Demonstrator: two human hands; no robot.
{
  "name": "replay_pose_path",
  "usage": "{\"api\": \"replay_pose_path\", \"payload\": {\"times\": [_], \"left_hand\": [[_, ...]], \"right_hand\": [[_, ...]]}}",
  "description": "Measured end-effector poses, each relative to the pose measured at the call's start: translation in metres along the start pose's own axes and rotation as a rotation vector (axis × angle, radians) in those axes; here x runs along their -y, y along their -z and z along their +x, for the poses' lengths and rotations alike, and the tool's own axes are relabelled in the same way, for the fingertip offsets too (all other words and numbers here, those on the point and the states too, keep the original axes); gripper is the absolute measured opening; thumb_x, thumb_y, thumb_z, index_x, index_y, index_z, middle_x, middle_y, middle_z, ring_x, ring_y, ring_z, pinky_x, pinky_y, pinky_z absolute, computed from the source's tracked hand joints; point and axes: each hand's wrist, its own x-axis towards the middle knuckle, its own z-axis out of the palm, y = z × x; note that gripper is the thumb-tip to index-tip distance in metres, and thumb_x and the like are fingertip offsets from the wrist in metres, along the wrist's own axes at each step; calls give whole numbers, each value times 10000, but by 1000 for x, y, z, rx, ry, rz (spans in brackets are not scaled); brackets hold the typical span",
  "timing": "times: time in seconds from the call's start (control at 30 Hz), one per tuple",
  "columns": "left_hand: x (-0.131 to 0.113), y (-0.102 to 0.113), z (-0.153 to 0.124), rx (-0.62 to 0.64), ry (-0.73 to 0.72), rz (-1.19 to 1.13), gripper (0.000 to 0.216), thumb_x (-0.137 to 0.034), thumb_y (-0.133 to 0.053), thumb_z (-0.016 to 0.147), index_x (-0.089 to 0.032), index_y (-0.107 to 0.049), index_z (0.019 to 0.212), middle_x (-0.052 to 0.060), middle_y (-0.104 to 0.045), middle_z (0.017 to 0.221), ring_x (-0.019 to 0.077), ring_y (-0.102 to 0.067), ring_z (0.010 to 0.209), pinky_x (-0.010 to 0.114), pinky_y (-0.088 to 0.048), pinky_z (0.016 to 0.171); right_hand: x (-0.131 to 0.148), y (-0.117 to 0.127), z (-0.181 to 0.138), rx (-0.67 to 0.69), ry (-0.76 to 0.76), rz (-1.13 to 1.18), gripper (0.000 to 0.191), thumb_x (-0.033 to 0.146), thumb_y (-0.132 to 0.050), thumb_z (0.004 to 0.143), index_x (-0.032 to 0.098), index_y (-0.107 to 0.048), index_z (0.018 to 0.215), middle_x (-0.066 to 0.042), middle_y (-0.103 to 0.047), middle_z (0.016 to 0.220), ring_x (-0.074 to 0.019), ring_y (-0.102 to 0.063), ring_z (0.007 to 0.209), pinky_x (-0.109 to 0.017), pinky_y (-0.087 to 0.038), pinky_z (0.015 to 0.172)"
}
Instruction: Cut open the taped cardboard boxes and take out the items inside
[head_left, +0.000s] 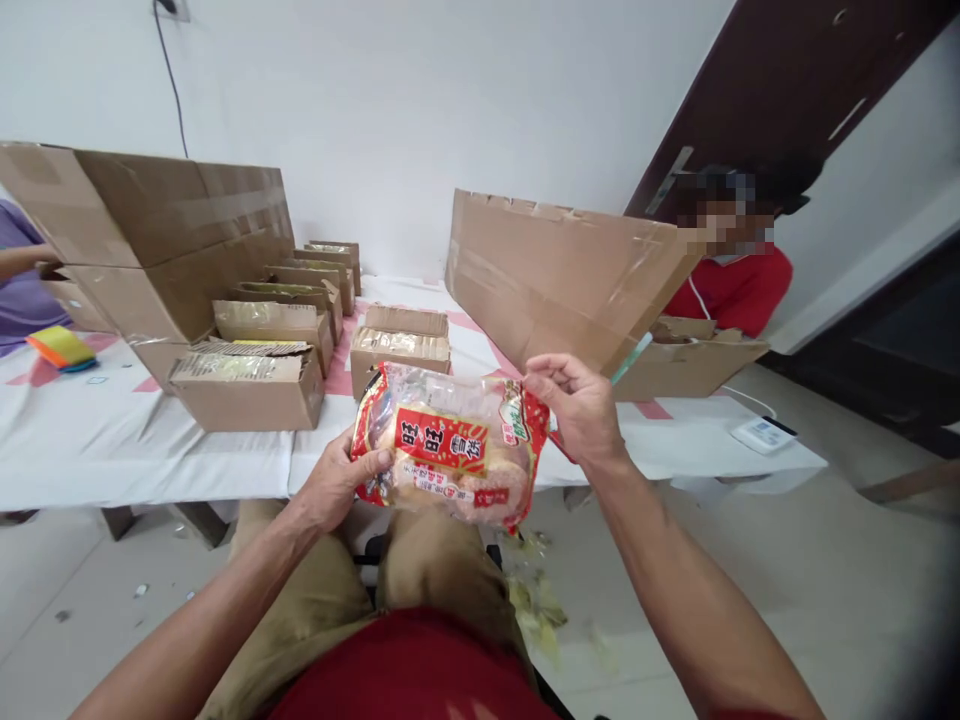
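Note:
A clear and red printed bag of rice crackers [450, 480] is held up over my lap, at the table's front edge. Its front, with large dark characters on a red label, faces me. My left hand [337, 475] grips the bag's left end, thumb lying over the front. At the upper right corner, my right hand [581, 405] pinches the bag between thumb and fingers. Something red shows below my right palm; I cannot make out what it is. A pale green strip [632, 358] appears just behind that hand, against the cardboard.
Small open cardboard boxes [247, 400] line the left side of the white-covered table [225, 465]; another box [401, 350] stands behind the bag. Large cardboard panels [555, 270] rise on both sides. A person in red [750, 285] sits right. Coloured pads [64, 347] lie far left.

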Motion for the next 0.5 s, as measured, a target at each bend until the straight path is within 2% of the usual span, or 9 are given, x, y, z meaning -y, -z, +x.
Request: {"api": "replay_pose_path", "payload": {"times": [0.07,0.1,0.17,0.23,0.3,0.4,0.5], "left_hand": [[-6,4,-5,-71,-25,-20,722,-489,-981,550,-157,-683,1118,92,-800,925,313,-790,855,430,-667,765],[-9,6,-7,-112,-47,-28,719,-482,-982,546,-158,-682,1114,88,-802,922,309,-790,859,430,-667,775],[-13,8,-11,-175,-87,-36,714,-461,-980,554,-159,-680,1127,81,-806,929,297,-790,871,416,-666,791],[-16,8,-16,-197,-108,-38,719,-446,-979,562,-157,-677,1147,79,-810,944,292,-789,882,406,-666,795],[-18,8,-21,-197,-106,-36,735,-456,-976,563,-154,-672,1160,80,-811,946,299,-790,879,414,-667,784],[-23,12,-29,-170,-64,-33,735,-506,-962,567,-146,-684,1145,92,-810,935,307,-791,861,421,-668,765],[-30,14,-40,-121,-25,0,712,-525,-954,572,-147,-710,1125,104,-810,952,304,-790,864,404,-665,760]], "right_hand": [[-5,0,-3,-52,-18,76,433,592,-878,698,238,-720,892,3,-740,840,-132,-677,706,-227,-516,569],[-8,-2,-8,-25,-65,112,466,627,-866,695,239,-725,911,-8,-751,889,-137,-690,737,-218,-508,553],[-13,-9,-22,129,-191,156,564,664,-880,651,242,-742,1000,-43,-775,1021,-181,-730,869,-230,-541,584],[-19,-22,-41,312,-283,183,646,622,-924,617,241,-741,1106,-73,-779,1147,-238,-735,1037,-286,-604,723],[-23,-39,-60,400,-333,239,667,545,-957,613,242,-728,1161,-76,-778,1206,-270,-724,1121,-350,-615,872],[-23,-56,-76,367,-382,298,611,483,-977,602,236,-735,1106,-60,-806,1134,-268,-755,1032,-381,-616,904],[-16,-55,-79,345,-393,298,595,478,-989,573,225,-745,1053,-56,-819,1059,-266,-771,956,-374,-630,856]]}}
